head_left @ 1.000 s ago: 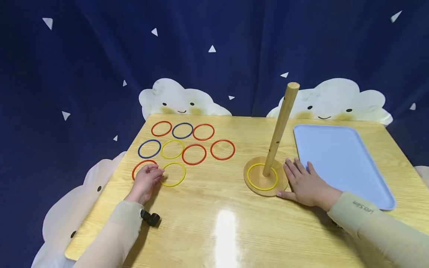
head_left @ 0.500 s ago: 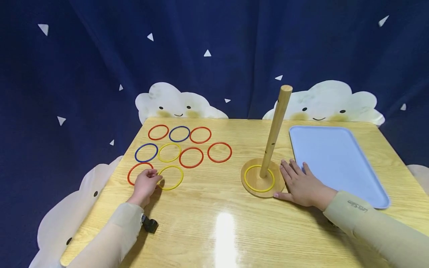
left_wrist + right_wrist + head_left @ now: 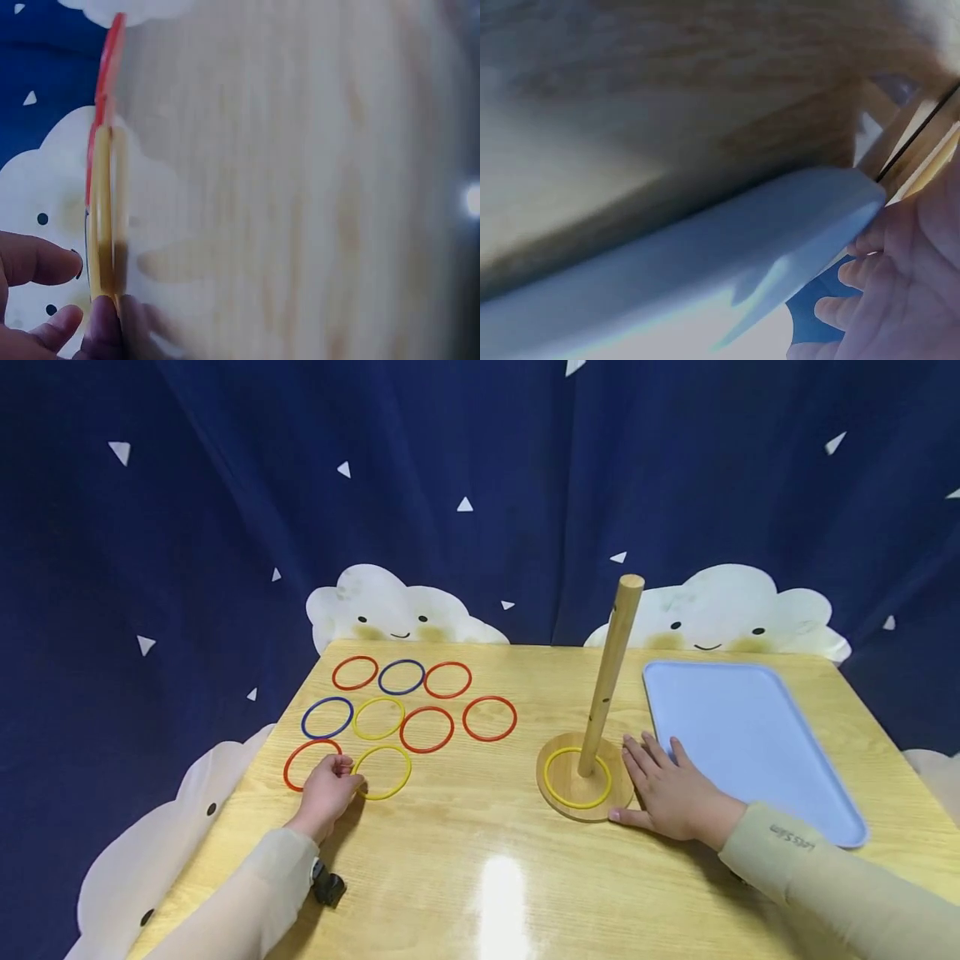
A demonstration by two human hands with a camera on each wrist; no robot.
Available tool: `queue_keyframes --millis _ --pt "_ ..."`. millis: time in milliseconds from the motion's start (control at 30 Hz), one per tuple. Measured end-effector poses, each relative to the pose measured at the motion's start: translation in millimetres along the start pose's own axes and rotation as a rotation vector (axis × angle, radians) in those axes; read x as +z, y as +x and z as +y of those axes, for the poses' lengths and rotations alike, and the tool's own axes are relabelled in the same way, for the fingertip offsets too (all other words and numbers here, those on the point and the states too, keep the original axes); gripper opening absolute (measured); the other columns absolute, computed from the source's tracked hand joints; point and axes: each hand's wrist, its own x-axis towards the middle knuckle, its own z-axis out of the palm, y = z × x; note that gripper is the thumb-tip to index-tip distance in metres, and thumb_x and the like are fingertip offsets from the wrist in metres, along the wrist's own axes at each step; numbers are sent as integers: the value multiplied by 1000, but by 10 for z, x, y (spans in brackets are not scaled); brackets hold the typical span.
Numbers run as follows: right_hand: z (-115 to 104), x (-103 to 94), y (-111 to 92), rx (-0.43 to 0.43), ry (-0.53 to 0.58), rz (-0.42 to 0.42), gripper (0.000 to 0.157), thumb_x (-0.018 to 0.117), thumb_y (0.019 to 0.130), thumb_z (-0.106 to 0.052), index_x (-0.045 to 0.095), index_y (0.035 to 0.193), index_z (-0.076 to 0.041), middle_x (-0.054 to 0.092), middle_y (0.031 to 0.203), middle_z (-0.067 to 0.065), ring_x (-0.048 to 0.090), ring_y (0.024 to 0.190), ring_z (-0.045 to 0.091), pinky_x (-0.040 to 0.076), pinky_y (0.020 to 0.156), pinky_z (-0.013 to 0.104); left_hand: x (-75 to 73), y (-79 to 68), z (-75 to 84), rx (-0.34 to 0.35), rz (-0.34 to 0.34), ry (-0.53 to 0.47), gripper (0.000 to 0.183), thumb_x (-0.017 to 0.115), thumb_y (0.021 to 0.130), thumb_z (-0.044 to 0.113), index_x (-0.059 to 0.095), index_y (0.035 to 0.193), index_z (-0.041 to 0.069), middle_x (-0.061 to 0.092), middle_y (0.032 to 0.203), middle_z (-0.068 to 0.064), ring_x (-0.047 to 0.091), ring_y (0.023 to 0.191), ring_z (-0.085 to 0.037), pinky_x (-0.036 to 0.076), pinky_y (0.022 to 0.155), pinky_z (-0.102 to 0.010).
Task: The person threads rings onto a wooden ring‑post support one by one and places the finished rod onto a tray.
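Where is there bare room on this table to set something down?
The roomiest patch of table is between the two sleeves; another lies between the rightmost red ring and the wooden base. The blue tray looks bare too. Crowded: far left, where other rings lie close together by the left hand, and between base and tray, where the right hand rests.

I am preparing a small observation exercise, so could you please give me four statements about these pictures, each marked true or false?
1. A yellow ring surrounds the wooden post. True.
2. The right hand grips the post. False: it lies at the edge of the round base.
3. The blue rings lie in the tray. False: they lie on the table.
4. The left hand is at the edge of a loose yellow ring. True.
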Motion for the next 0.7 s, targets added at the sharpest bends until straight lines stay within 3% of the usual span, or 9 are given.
queue_keyframes --millis 233,400,567,700 --pt "-18 4 20 -11 -73 -2 99 50 96 -73 45 148 11 36 158 29 31 145 51 24 113 74 -10 12 -53 58 11 68 34 63 89 -1 54 121 -10 55 103 -16 52 97 -28 45 79 -31" --pt "-35 7 5 -15 -64 -11 99 49 96 -73 45 148 11 37 158 29 31 145 52 23 113 74 -57 59 -30 116 -5 208 39 67 83 -3 56 120 -10 58 94 -12 54 87 -27 45 74 -32" --pt "-45 10 -1 -21 -54 -14 98 49 97 -73 45 148 11 38 157 29 32 144 52 24 112 75 -142 147 70 196 -82 413 41 73 73 1 59 109 -10 63 89 -12 58 82 -29 49 74 -38" --pt "-31 -6 -1 -19 -68 -1 98 49 97 -73 46 147 11 39 156 29 33 144 52 25 112 75 -159 228 162 231 -158 515 32 76 68 3 60 95 -5 60 85 -11 54 77 -27 49 70 -38"
